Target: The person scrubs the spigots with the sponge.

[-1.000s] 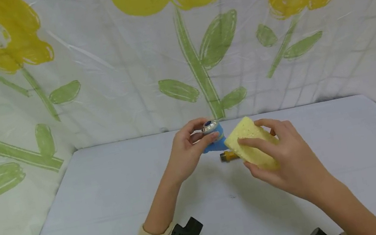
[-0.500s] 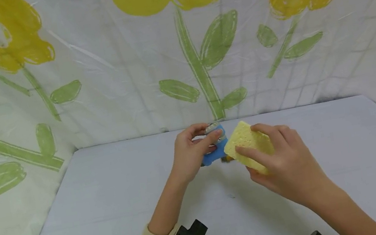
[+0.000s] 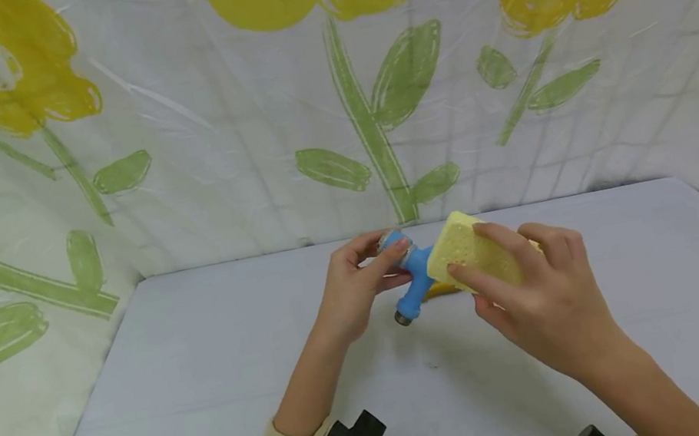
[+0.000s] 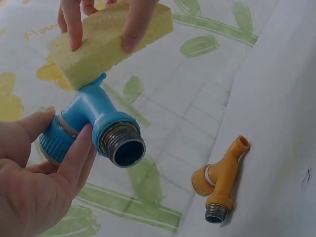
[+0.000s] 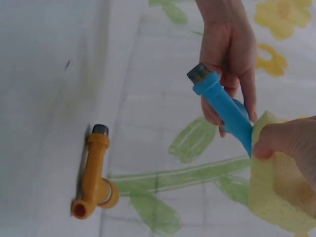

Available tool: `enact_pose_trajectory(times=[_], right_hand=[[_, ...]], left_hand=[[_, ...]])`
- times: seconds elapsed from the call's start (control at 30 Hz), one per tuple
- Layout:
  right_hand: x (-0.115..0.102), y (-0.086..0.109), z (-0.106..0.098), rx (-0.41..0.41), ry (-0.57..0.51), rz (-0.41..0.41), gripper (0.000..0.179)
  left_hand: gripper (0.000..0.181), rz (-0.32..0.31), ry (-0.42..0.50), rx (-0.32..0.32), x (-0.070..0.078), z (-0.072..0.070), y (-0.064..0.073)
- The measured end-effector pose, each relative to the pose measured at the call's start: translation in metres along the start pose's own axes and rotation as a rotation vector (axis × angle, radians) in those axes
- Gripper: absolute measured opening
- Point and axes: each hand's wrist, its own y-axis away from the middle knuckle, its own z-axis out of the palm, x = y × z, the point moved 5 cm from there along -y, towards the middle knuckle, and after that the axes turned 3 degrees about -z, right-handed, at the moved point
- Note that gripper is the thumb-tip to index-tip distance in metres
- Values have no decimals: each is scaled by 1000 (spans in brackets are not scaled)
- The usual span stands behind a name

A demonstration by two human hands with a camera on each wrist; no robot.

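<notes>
A blue tap (image 4: 89, 111) with a threaded metal end is held above the table by my left hand (image 3: 353, 287), its fingers and thumb around the ribbed round knob. In the left wrist view the threaded end points toward the camera. My right hand (image 3: 545, 292) grips a yellow sponge (image 3: 471, 251) between thumb and fingers. One end of the sponge touches the blue tap's body, opposite the threaded end. Behind the sponge in the head view, an orange tap (image 4: 224, 175) of the same shape lies on the table, mostly hidden there but whole in both wrist views.
The white table (image 3: 177, 396) reaches back to a hanging white sheet (image 3: 212, 195) printed with yellow flowers and green leaves. Black camera mounts (image 3: 355, 435) sit at both wrists.
The blue tap has turned in my left hand, so its threaded end now points down toward the front. The sponge has shifted slightly right and tilted flatter.
</notes>
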Motion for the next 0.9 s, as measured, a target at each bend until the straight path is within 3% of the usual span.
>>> enact_pose_trajectory(times=[0.17, 0.3, 0.47, 0.53, 0.63, 0.77, 0.9], right_hand=[[1, 0, 0, 65, 14, -29, 29], [1, 0, 0, 65, -1, -15, 27], [4, 1, 0, 29, -27, 41, 29], [8, 1, 1, -3, -93, 111, 34], [14, 3, 4, -17, -234, 256, 29], [20, 8, 11, 11, -514, 474, 42], [27, 15, 19, 8, -826, 744, 61]], left_hand=[[34, -54, 63, 21, 0, -2, 1], [32, -80, 115, 49, -1, -5, 2], [32, -86, 152, 33, -3, -4, 1], [30, -79, 169, 45, -3, -4, 1], [24, -62, 214, 62, -1, -3, 2], [7, -38, 275, 20, 0, 2, 3], [14, -21, 297, -31, -1, 8, 4]])
